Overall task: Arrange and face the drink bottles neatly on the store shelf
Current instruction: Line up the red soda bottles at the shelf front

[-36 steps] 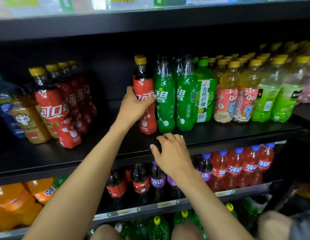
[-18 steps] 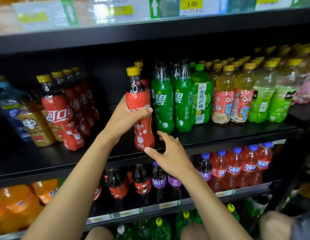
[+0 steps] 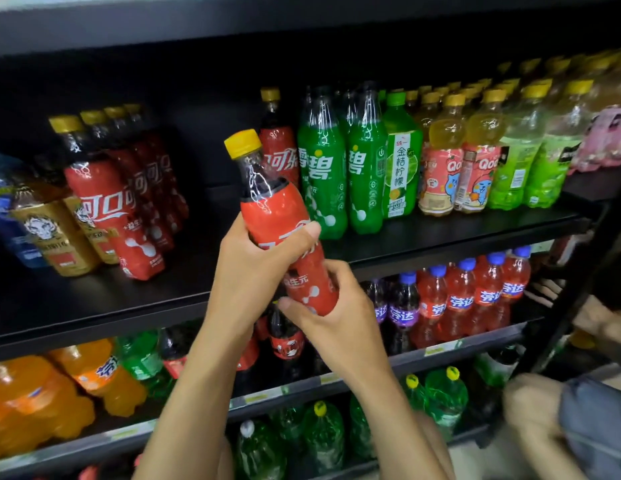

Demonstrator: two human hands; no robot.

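- Holding the red cola bottle [image 3: 279, 220] clear of the middle shelf [image 3: 458, 233], the person has it tilted, its yellow cap [image 3: 242, 143] up and to the left, just in front of the shelf's front edge.
- The left hand [image 3: 253, 271] wraps the label at mid-body with the thumb across the front. The right hand [image 3: 337, 323] curls round the base, thumb pressed on the front near the bottom.
- Handling, as a judgement: it looks like a full plastic bottle, so fairly heavy and stiff under pressure. The smooth shrink label could slip or twist in the palm, and a fizzy drink should not be shaken. The best hold is probably the waist below the shoulder, with the base supported.
- Room: a bare stretch of shelf lies between the cola row [image 3: 104, 202] on the left and the single upright cola bottle [image 3: 278, 147] beside the green Sprite bottles [image 3: 321, 174].
- Edges: the shelf above [image 3: 302, 26] sits low over the caps, so the bottle probably has to go in low and nearly upright. The neighbouring bottles stand close together and could topple.
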